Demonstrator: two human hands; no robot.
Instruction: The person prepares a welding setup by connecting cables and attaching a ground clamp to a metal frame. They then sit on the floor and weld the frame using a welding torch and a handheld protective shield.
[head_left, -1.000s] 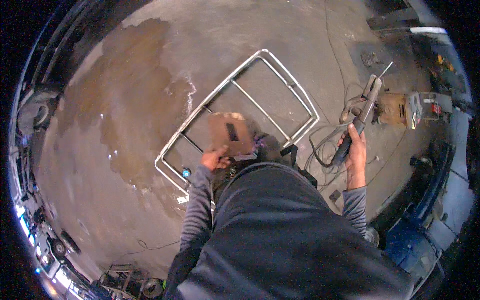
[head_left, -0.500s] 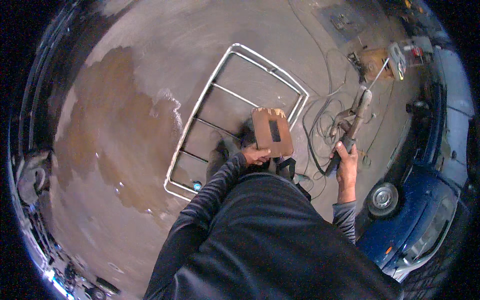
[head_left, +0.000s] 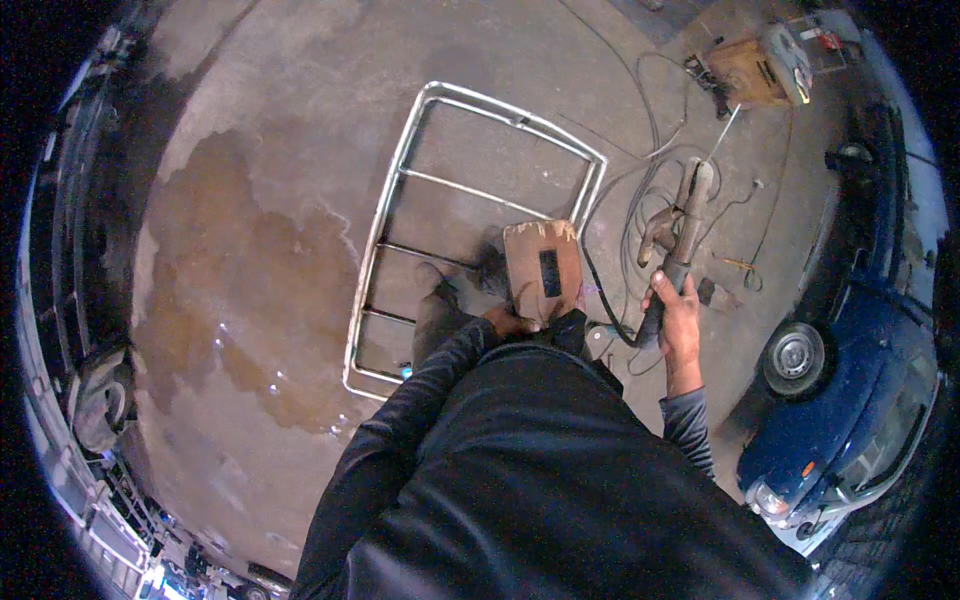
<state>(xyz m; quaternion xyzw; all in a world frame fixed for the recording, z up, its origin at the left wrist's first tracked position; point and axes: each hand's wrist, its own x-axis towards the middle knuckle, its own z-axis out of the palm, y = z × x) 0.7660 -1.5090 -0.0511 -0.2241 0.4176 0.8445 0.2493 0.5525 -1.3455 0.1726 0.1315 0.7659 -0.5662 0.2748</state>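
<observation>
Grey concrete floor (head_left: 310, 50), dim workshop, a brown wet-looking patch (head_left: 240, 280) off to your left. Your left hand (head_left: 512, 322) grips the lower edge of a brown hand shield (head_left: 529, 285) with a dark window; some fingers are hidden. Your right hand (head_left: 680, 328) is wrapped round the black handle of an electrode holder (head_left: 690, 215), thumb along the top, a thin rod (head_left: 722, 135) in its end.

Key relation: the metal tube frame (head_left: 384, 220) lies on the floor ahead and to your left, its long side running away from you and leaning right at the far end. Your left hand is nearer to it, the shield overlapping its right side in view. The holder's long axis points ahead and slightly right, clear of the frame.

Further out: loose cable (head_left: 630, 220) beyond the holder, a brown box (head_left: 740, 75) past the rod's tip, a blue car (head_left: 850, 400) at right.

Change against one second ago: the shield sits further right, no longer over the frame's middle; your right hand is closer in, and the gap between shield and holder is narrower.
</observation>
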